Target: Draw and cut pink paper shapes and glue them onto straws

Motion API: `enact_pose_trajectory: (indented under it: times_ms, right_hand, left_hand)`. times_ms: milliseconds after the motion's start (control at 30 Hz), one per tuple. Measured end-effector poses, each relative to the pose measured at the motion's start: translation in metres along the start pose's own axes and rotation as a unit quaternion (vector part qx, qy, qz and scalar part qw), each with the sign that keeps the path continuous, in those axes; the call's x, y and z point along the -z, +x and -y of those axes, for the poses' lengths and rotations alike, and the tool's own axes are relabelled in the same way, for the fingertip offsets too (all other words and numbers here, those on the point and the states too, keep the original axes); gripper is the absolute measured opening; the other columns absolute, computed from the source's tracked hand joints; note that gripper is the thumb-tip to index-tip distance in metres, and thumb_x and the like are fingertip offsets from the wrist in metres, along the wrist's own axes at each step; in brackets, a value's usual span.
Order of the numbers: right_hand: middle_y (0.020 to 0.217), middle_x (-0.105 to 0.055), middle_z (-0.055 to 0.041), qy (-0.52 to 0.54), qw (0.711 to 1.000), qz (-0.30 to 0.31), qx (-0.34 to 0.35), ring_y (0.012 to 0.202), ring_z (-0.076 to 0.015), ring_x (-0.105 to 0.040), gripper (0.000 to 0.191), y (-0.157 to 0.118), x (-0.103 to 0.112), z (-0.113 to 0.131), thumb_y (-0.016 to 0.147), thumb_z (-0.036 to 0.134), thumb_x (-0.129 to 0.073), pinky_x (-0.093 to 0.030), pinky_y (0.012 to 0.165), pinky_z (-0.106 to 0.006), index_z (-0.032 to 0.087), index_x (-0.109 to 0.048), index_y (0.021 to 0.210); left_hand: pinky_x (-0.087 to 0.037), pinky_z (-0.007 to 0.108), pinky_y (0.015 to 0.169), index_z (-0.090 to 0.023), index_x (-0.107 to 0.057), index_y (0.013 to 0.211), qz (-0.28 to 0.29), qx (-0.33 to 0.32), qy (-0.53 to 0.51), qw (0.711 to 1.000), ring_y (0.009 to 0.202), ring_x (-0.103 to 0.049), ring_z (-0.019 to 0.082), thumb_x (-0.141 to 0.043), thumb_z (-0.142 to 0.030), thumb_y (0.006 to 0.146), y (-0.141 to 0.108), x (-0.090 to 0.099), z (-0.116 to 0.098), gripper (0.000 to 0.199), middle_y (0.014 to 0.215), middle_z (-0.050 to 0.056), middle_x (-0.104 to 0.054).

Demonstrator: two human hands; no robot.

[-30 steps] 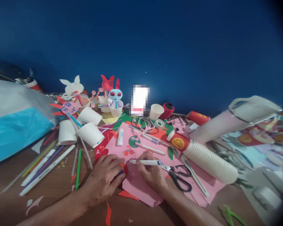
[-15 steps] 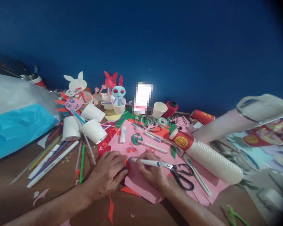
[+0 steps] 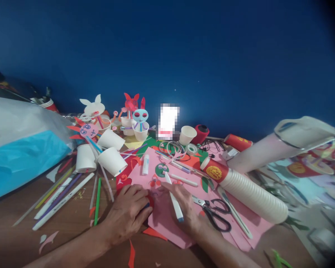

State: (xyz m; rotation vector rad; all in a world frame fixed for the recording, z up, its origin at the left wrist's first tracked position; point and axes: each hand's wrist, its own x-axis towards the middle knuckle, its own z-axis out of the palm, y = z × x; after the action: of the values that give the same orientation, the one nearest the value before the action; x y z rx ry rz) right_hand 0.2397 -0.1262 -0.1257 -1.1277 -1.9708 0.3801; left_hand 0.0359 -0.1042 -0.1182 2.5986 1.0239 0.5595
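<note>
- Blue wall [image 3: 167,48] backs the counter [image 3: 72,216].
- Your right grip [image 3: 187,203] holds a marker [image 3: 175,203]; left grip [image 3: 132,204], can't tell.
- Drawing seems the step; next stroke needs steady pink paper [image 3: 167,229].

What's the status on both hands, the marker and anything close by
Right hand: gripping white marker. Left hand: down at pink paper's left edge, blue item partly hidden by it. Black-handled scissors lying beside right hand.

Blue wall [image 3: 167,48] (faintly specked) behind a brown table [image 3: 75,216].
</note>
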Motion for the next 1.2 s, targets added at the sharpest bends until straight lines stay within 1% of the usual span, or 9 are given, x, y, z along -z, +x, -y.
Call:
enact_pose_trajectory:
  times_ms: [67,167,267,433,633,767,867,1100,1200]
  right_hand:
    - [0.099,-0.065,-0.0067,-0.021,0.999,0.032,0.0,0.087,-0.0224,-0.059,0.045,0.001,-0.001,0.0,0.072,0.012,-0.046,-0.045,0.075,-0.034,0.021,-0.051,0.116]
    - [0.094,-0.065,-0.0072,-0.068,0.996,0.057,0.003,0.089,-0.0223,-0.057,0.037,0.001,-0.007,-0.002,0.075,0.009,-0.046,-0.041,0.078,-0.036,0.021,-0.055,0.109]
    - [0.09,-0.065,-0.0077,-0.102,0.993,0.065,0.014,0.09,-0.0224,-0.056,0.038,0.001,-0.009,-0.003,0.078,0.007,-0.044,-0.036,0.081,-0.038,0.02,-0.053,0.112]
    - [0.086,-0.064,-0.0083,-0.112,0.989,0.092,0.026,0.091,-0.0242,-0.056,0.038,0.001,-0.006,-0.004,0.076,0.007,-0.042,-0.034,0.084,-0.042,0.016,-0.053,0.112]
    - [0.086,-0.065,-0.006,-0.117,0.989,0.094,0.009,0.089,-0.022,-0.056,0.037,-0.002,-0.011,-0.007,0.079,0.006,-0.044,-0.033,0.084,-0.04,0.019,-0.052,0.112]
    - [0.088,-0.065,-0.0058,-0.108,0.99,0.093,0.003,0.086,-0.0217,-0.056,0.036,-0.002,-0.011,-0.006,0.078,0.005,-0.044,-0.033,0.081,-0.039,0.019,-0.052,0.11]
    - [0.088,-0.064,-0.0056,-0.102,0.991,0.089,0.003,0.086,-0.0215,-0.055,0.036,-0.002,-0.011,-0.006,0.079,0.007,-0.045,-0.033,0.08,-0.039,0.02,-0.052,0.111]
    - [0.093,-0.064,-0.0069,-0.101,0.991,0.09,0.008,0.091,-0.0222,-0.055,0.04,-0.006,-0.014,-0.012,0.076,0.007,-0.047,-0.033,0.083,-0.039,0.02,-0.051,0.113]
    - [0.091,-0.064,-0.0062,-0.098,0.991,0.085,0.012,0.091,-0.0223,-0.056,0.041,-0.006,-0.014,-0.012,0.076,0.007,-0.047,-0.034,0.083,-0.039,0.02,-0.051,0.115]
  left_hand:
    - [-0.038,0.04,0.084,-0.018,-0.063,0.081,0.0,-0.005,0.001,1.0,0.093,-0.051,0.022,-0.051,-0.022,0.084,-0.001,0.0,0.0,0.013,0.094,0.004,-0.065]
    - [-0.037,0.041,0.085,-0.019,-0.063,0.086,0.004,-0.002,0.002,1.0,0.095,-0.05,0.022,-0.051,-0.023,0.084,-0.002,-0.001,0.001,0.012,0.101,0.004,-0.065]
    - [-0.036,0.041,0.087,-0.019,-0.063,0.088,0.007,0.002,0.001,1.0,0.098,-0.049,0.022,-0.05,-0.023,0.085,-0.002,-0.002,0.002,0.014,0.105,0.004,-0.065]
    - [-0.036,0.041,0.087,-0.019,-0.063,0.091,0.009,-0.001,0.001,1.0,0.098,-0.049,0.022,-0.049,-0.024,0.086,-0.003,-0.003,0.003,0.016,0.108,0.004,-0.064]
    - [-0.036,0.041,0.083,-0.02,-0.063,0.089,-0.005,-0.012,-0.002,1.0,0.097,-0.049,0.023,-0.048,-0.024,0.085,-0.004,-0.005,0.006,0.016,0.117,0.004,-0.061]
    - [-0.035,0.042,0.086,-0.02,-0.063,0.094,-0.008,-0.021,0.003,1.0,0.099,-0.048,0.024,-0.049,-0.024,0.085,-0.004,-0.005,0.007,0.017,0.113,0.004,-0.063]
    - [-0.034,0.042,0.086,-0.02,-0.062,0.097,0.004,-0.017,-0.001,1.0,0.1,-0.047,0.024,-0.05,-0.025,0.085,-0.004,-0.005,0.007,0.017,0.111,0.003,-0.064]
    - [-0.035,0.041,0.086,-0.018,-0.059,0.104,0.017,-0.011,-0.003,1.0,0.099,-0.047,0.023,-0.05,-0.025,0.086,-0.003,-0.004,0.007,0.021,0.11,0.004,-0.064]
    - [-0.035,0.04,0.086,-0.019,-0.059,0.102,0.017,-0.01,-0.007,1.0,0.098,-0.048,0.023,-0.05,-0.024,0.086,-0.004,-0.004,0.007,0.02,0.108,0.004,-0.064]
